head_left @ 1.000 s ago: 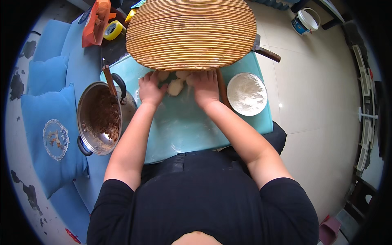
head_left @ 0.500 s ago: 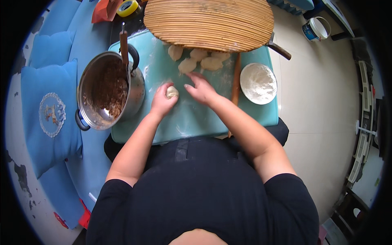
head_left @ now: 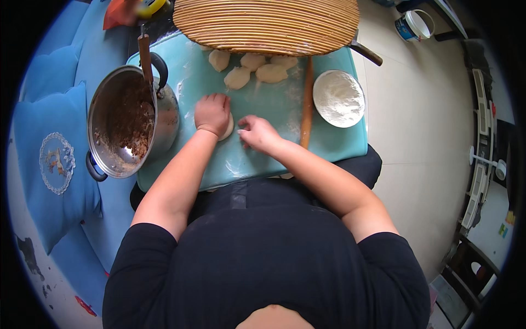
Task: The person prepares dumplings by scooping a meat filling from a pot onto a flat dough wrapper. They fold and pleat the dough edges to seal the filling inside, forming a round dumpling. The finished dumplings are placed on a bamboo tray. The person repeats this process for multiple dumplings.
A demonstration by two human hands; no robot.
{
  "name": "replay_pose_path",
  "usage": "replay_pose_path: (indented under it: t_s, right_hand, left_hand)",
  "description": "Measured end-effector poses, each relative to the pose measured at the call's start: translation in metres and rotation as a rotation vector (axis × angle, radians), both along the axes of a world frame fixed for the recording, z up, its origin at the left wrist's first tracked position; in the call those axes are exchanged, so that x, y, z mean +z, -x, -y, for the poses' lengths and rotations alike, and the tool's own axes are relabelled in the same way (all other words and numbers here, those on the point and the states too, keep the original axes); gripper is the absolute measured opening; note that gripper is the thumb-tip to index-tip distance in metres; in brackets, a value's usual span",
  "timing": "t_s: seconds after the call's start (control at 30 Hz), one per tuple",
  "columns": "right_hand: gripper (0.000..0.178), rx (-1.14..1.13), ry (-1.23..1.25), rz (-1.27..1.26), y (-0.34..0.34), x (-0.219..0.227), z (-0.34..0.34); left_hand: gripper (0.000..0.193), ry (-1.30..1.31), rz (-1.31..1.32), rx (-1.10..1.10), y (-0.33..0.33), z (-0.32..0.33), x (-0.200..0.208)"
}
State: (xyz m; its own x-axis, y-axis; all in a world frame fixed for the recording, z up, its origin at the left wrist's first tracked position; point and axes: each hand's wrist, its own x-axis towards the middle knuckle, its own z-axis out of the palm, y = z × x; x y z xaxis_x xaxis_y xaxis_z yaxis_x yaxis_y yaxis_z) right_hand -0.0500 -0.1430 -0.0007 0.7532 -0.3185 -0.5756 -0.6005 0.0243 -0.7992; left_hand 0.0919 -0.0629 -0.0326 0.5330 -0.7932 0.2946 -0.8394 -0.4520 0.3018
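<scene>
My left hand (head_left: pixel 212 112) lies palm down over a round piece of dough (head_left: pixel 227 129), pressing it against the teal table (head_left: pixel 211 170). Only the dough's pale right edge shows beyond the palm. Just to the right, my right hand (head_left: pixel 257 133) hovers by the dough with loosely bent fingers apart and nothing in them. Farther back, several floury dough pieces (head_left: pixel 238 78) sit on the table, some partly under the edge of a slatted round tray (head_left: pixel 268 27).
A steel pot (head_left: pixel 164 123) with brown filling (head_left: pixel 131 123) and a wooden-handled utensil (head_left: pixel 145 57) stands left. At right are a rolling pin (head_left: pixel 307 104) and a white bowl of flour (head_left: pixel 339 100). A dark handle (head_left: pixel 366 54) juts from under the slatted tray.
My left hand has turned from cupping the dough ball to lying palm down on it. My right hand has drawn back from the dough pieces toward me. The view has shifted slightly.
</scene>
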Motion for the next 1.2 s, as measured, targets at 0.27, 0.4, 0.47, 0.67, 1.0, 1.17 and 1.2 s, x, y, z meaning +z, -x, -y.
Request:
replay_pose_path:
  t_s: [0.27,0.4,0.47,0.67,1.0,1.17,1.2]
  right_hand:
    - [0.022,-0.130,0.000,0.019,-0.031,-0.009,-0.012]
    - [0.017,-0.060,0.313,0.199,-0.018,-0.014,-0.034]
    - [0.017,-0.042,0.299,0.214,-0.006,-0.022,-0.031]
    - [0.034,-0.150,0.067,0.084,0.000,-0.006,-0.007]
    - [0.022,0.035,0.517,0.496,-0.017,-0.010,-0.032]
    - [0.031,0.069,0.378,0.311,0.008,-0.009,-0.030]
    - [0.034,0.055,0.440,0.276,0.013,-0.009,-0.023]
  left_hand:
    - [0.031,0.196,-0.778,0.210,-0.002,-0.007,0.007]
    - [0.024,0.090,-0.495,0.294,0.030,-0.023,0.009]
    - [0.018,0.032,-0.156,0.122,0.038,-0.023,0.001]
    - [0.018,-0.056,0.014,0.018,0.006,0.011,0.003]
    - [0.033,0.264,-0.877,0.366,0.029,-0.026,0.013]
    - [0.010,0.111,0.016,0.081,0.037,-0.042,-0.008]
    - [0.009,0.079,0.040,0.040,0.031,-0.034,-0.001]
